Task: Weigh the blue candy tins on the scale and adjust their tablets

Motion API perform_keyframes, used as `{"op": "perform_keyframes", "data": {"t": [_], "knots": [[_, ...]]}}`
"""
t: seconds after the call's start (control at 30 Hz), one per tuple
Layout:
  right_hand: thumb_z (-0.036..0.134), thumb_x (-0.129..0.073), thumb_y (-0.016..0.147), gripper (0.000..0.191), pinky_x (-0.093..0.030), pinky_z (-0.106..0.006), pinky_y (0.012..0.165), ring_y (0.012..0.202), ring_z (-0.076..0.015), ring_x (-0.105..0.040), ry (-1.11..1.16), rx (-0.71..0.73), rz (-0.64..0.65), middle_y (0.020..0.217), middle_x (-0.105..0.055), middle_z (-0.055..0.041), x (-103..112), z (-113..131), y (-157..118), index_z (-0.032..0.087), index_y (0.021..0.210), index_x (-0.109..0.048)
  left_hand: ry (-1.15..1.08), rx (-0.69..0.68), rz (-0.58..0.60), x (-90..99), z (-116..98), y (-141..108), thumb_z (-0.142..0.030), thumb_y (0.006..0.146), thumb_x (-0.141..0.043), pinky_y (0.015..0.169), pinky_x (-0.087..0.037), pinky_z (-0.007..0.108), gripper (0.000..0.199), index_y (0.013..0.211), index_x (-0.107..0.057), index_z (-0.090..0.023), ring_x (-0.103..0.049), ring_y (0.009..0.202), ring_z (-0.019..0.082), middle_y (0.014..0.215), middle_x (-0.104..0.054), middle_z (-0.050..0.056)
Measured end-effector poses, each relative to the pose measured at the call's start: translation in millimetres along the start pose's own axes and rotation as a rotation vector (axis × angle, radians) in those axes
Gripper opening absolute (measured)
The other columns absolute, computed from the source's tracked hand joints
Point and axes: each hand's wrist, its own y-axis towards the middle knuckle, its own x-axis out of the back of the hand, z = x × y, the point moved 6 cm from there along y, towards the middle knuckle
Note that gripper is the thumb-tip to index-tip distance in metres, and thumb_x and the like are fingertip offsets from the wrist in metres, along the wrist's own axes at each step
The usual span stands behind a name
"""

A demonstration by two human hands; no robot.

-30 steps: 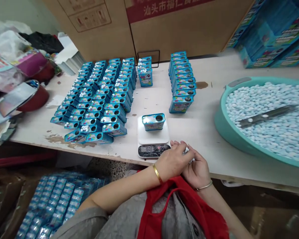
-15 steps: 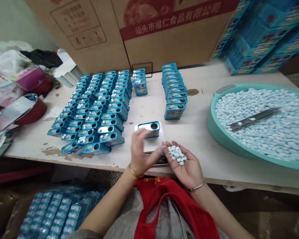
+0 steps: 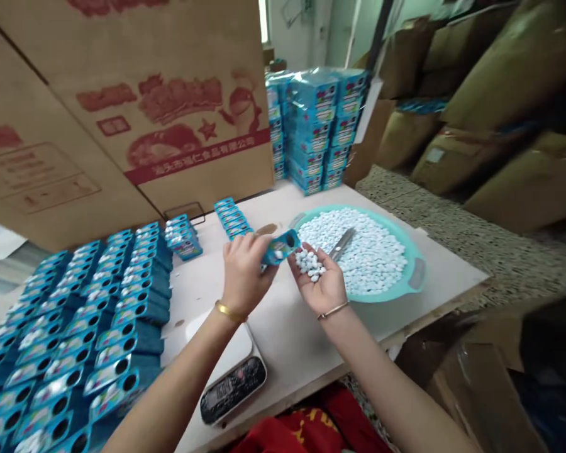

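Note:
Wrapped round a small blue candy tin (image 3: pixel 280 248), my left hand (image 3: pixel 246 267) tilts it toward the right, its dark round hole facing my other palm. My right hand (image 3: pixel 321 284) is cupped palm up beneath that end, with a heap of pale blue-white candies (image 3: pixel 310 263) in it. Behind the right hand sits a turquoise basin (image 3: pixel 417 272) filled with the same candies; a metal strip (image 3: pixel 342 244) lies on them. A white kitchen scale (image 3: pixel 229 358) with a black display panel stands below my left forearm, its plate bare.
Rows of blue tins (image 3: pixel 99 314) crowd the table's left side, some with candies on top. A short tin row (image 3: pixel 233 218) stands farther back. Large cardboard boxes (image 3: pixel 198 151) and wrapped tin stacks (image 3: pixel 311 132) line the rear. The table edge (image 3: pixel 448 292) runs along the right.
My left hand has taken the tin off the scale and brought it over beside the right hand. The cupped right hand has moved nearer the basin. The view has swung right.

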Motion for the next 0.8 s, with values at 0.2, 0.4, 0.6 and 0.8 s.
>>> {"op": "perform_keyframes", "data": {"t": [0.2, 0.4, 0.6, 0.8], "knots": [[0.020, -0.050, 0.082, 0.011, -0.054, -0.019, 0.053, 0.056, -0.0093, -0.062, 0.091, 0.132, -0.073, 0.060, -0.065, 0.0037, -2.8, 60.6, 46.4, 0.020, 0.078, -0.060, 0.245, -0.465, 0.018, -66.6, -59.3, 59.6, -0.018, 0.092, -0.040, 0.077, -0.031, 0.037, 0.024, 0.105, -0.057, -0.027, -0.052, 0.085, 0.020, 0.090, -0.063, 0.005], [0.017, -0.051, 0.081, 0.011, -0.054, -0.019, 0.055, 0.059, -0.0111, -0.065, 0.177, 0.104, -0.049, 0.064, -0.068, -0.0005, -5.9, 68.6, 50.7, 0.018, 0.074, -0.059, 0.279, -0.573, -0.154, -83.0, -68.5, 56.9, -0.017, 0.088, -0.049, 0.076, -0.029, 0.036, 0.017, 0.097, -0.060, -0.025, -0.050, 0.078, 0.018, 0.086, -0.064, 0.002], [0.014, -0.052, 0.080, 0.009, -0.054, -0.017, 0.053, 0.056, -0.0101, -0.064, 0.215, 0.059, -0.060, 0.064, -0.068, -0.0001, -5.6, 60.5, 54.5, 0.017, 0.076, -0.059, 0.260, -0.517, -0.245, -80.6, -61.6, 52.7, -0.019, 0.084, -0.055, 0.075, -0.028, 0.037, 0.015, 0.096, -0.062, -0.025, -0.051, 0.078, 0.018, 0.085, -0.065, 0.002], [0.017, -0.053, 0.080, 0.008, -0.056, -0.020, 0.056, 0.060, -0.0117, -0.065, 0.207, 0.048, -0.036, 0.066, -0.069, -0.0020, -3.4, 51.5, 56.3, 0.016, 0.076, -0.060, 0.216, -0.495, -0.242, -80.7, -57.3, 45.2, -0.018, 0.084, -0.056, 0.077, -0.027, 0.038, 0.017, 0.097, -0.062, -0.027, -0.051, 0.079, 0.018, 0.088, -0.066, 0.002]]}}
